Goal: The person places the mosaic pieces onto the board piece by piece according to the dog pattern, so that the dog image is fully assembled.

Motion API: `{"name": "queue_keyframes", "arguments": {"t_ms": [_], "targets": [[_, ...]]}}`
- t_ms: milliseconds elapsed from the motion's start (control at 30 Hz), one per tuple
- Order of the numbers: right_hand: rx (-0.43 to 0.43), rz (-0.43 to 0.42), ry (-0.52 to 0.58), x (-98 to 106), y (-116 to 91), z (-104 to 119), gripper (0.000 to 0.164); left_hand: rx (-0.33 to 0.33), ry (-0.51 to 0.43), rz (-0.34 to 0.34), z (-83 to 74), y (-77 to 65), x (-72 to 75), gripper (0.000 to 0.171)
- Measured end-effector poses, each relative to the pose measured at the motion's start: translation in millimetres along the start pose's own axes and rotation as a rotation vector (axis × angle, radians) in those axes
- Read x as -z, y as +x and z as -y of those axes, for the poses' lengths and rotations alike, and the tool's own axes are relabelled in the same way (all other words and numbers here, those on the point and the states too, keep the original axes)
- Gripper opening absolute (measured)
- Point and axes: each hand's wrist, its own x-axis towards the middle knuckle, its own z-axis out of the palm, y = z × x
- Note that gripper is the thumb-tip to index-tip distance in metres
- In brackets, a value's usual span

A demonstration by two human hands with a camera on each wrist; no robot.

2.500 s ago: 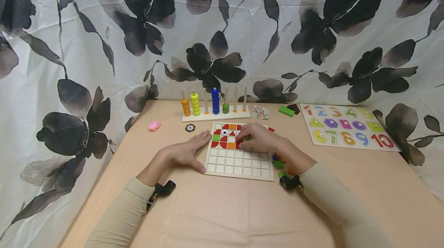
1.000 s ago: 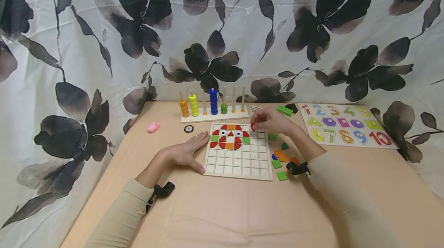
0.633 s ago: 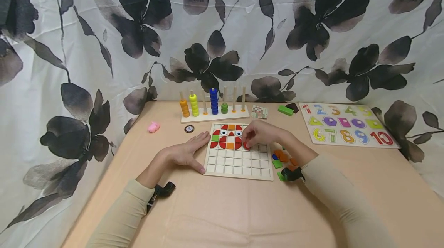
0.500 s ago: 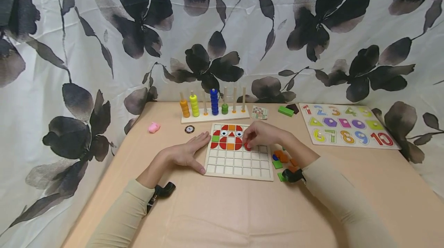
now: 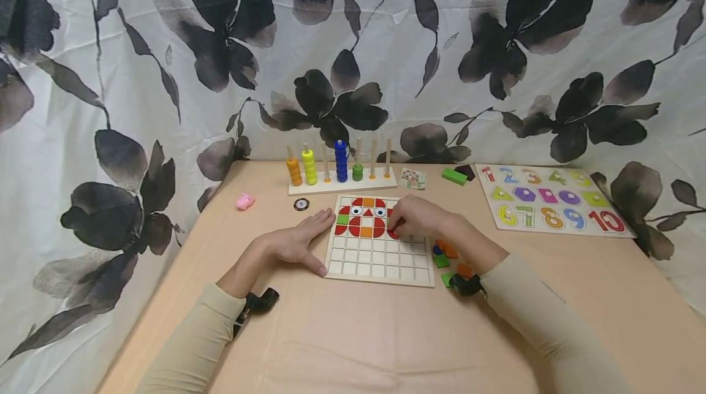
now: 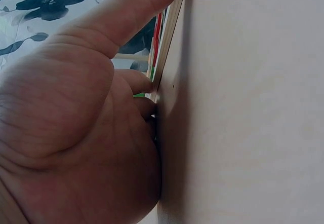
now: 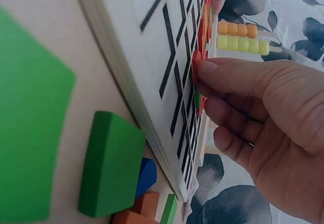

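Note:
In the head view, a white gridded board [image 5: 380,266] lies on the table, its upper part filled with red, orange, green and white tiles that form a face with two eyes. My right hand [image 5: 423,217] is over the upper right of the board and pinches a red tile [image 7: 196,68] between thumb and index finger. That tile is right at the lower right end of the pattern, partly hidden by the fingertips. My left hand [image 5: 289,242] rests with straight, spread fingers along the board's left edge; its thumb is at the lower left corner.
Loose green tiles [image 5: 441,261], orange tiles [image 5: 464,270] and a blue piece lie right of the board. Behind it stand a peg rack [image 5: 342,184] with coloured rings and a picture card [image 5: 413,178]. A number puzzle [image 5: 551,201] lies far right, a pink piece [image 5: 245,201] far left.
My right hand left a green tile in the pattern's right column, brought a red tile over the upper right of the board, then lowered it to the row below the green one. My left hand stayed put.

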Motion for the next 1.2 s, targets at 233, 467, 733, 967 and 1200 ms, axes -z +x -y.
{"name": "queue_keyframes", "arguments": {"t_ms": [233,467,733,967,1200], "targets": [[-0.033,-0.069,0.040,4,-22,-3,0.019,-0.023,0.018,0.003,0.5,0.8,-0.1,0.124],[-0.045,-0.216,0.211,17,-77,-34,0.027,-0.026,0.017,0.001,0.7,0.7,1.0,0.124],[-0.189,-0.217,0.321,31,-127,-71,0.032,-0.025,0.017,-0.003,3.1,-0.6,-1.3,0.124],[-0.220,0.022,0.431,29,-154,-86,0.028,-0.016,0.012,-0.005,2.2,-0.9,-1.0,0.124],[-0.091,0.229,0.547,18,-180,-94,0.026,-0.010,0.012,0.006,-0.4,-1.1,1.8,0.124]]}}
